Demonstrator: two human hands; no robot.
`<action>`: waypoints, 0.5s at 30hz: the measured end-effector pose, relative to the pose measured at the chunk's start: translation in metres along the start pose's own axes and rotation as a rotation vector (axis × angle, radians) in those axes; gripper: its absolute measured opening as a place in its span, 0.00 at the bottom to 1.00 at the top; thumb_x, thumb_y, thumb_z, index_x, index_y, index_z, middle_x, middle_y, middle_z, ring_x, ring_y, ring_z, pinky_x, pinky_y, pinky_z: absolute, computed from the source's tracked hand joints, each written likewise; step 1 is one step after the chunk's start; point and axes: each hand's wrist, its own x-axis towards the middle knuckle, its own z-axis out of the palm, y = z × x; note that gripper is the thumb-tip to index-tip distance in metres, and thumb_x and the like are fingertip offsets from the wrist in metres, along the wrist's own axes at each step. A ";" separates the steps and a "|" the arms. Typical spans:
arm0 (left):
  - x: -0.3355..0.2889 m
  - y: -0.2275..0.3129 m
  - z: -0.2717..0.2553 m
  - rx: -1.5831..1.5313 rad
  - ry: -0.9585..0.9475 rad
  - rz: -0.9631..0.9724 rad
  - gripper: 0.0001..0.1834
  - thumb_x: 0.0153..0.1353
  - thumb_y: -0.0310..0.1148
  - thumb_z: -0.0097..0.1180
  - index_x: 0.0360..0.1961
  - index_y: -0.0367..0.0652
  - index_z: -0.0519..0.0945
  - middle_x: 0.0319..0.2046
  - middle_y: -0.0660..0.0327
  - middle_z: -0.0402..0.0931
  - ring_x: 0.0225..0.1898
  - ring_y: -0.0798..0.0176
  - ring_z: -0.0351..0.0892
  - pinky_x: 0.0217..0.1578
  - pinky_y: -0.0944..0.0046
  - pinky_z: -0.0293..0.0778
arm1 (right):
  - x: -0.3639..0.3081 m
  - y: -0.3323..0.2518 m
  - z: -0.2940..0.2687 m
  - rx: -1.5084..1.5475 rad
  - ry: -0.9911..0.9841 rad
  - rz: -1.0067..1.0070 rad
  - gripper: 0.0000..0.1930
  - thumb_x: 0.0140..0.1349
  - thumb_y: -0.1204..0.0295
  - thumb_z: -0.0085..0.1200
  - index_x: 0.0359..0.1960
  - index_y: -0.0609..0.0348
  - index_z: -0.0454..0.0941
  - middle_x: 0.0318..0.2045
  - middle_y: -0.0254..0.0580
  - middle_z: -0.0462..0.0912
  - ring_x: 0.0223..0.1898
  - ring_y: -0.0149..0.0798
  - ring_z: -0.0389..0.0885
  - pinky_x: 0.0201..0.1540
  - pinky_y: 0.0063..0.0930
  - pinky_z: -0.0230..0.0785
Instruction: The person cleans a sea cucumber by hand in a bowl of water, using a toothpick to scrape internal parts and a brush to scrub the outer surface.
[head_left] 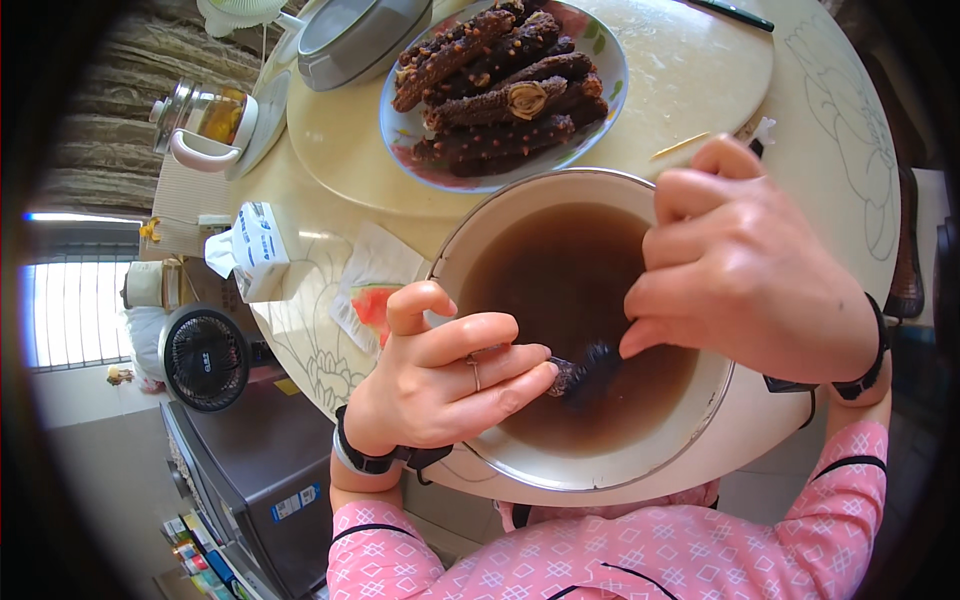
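Above a large white enamel basin (712,400) of murky brown water (540,250), my left hand (450,375) is closed on a dark, bumpy sea cucumber (566,378), mostly hidden by the fingers. My right hand (745,265) is curled round a brush, its dark blue bristles (600,358) touching or very near the sea cucumber's end. The brush handle is covered by the fingers, and the bristles are blurred. Behind the basin, a floral plate (400,150) carries several brown, knobbly sea cucumbers (500,90) in a pile.
The plate stands on a round turntable (690,70). To the left are a tissue box (262,250), a glass teapot (205,120), a grey container (355,45) and a watermelon piece (372,308) on tissue. A thin yellow stick (682,146) lies behind my right hand. A black fan (206,357) stands beyond the table.
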 end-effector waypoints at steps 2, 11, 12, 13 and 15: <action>-0.001 0.000 0.000 -0.015 0.001 -0.010 0.09 0.47 0.33 0.67 0.32 0.59 0.89 0.35 0.81 0.88 0.42 0.70 0.71 0.49 0.56 0.58 | 0.000 0.000 -0.001 0.002 -0.197 -0.068 0.14 0.37 0.57 0.72 0.22 0.48 0.84 0.21 0.22 0.77 0.34 0.36 0.73 0.47 0.36 0.61; 0.002 -0.002 0.001 -0.172 0.034 -0.123 0.14 0.44 0.36 0.76 0.35 0.57 0.90 0.36 0.79 0.88 0.40 0.66 0.73 0.49 0.56 0.60 | -0.012 0.009 -0.021 -0.039 -0.203 -0.031 0.14 0.35 0.55 0.70 0.21 0.46 0.85 0.20 0.21 0.76 0.34 0.34 0.72 0.48 0.35 0.60; 0.003 -0.003 0.000 -0.170 0.034 -0.123 0.14 0.44 0.36 0.76 0.35 0.57 0.90 0.36 0.79 0.88 0.40 0.66 0.73 0.49 0.56 0.60 | -0.010 0.007 -0.018 -0.018 -0.193 -0.041 0.14 0.35 0.55 0.70 0.21 0.46 0.85 0.20 0.21 0.76 0.34 0.34 0.72 0.48 0.35 0.60; 0.005 -0.003 -0.001 -0.183 0.027 -0.116 0.13 0.46 0.35 0.76 0.36 0.55 0.89 0.34 0.77 0.87 0.39 0.65 0.75 0.46 0.57 0.60 | -0.008 0.005 -0.015 0.002 -0.186 -0.050 0.14 0.35 0.55 0.70 0.21 0.46 0.85 0.20 0.21 0.76 0.34 0.34 0.72 0.48 0.35 0.60; 0.006 -0.005 -0.001 -0.197 0.019 -0.109 0.12 0.49 0.34 0.76 0.36 0.53 0.88 0.33 0.76 0.86 0.39 0.65 0.77 0.43 0.59 0.61 | -0.004 0.002 -0.012 -0.009 -0.161 -0.052 0.14 0.35 0.55 0.70 0.22 0.46 0.85 0.20 0.21 0.76 0.34 0.34 0.72 0.48 0.35 0.61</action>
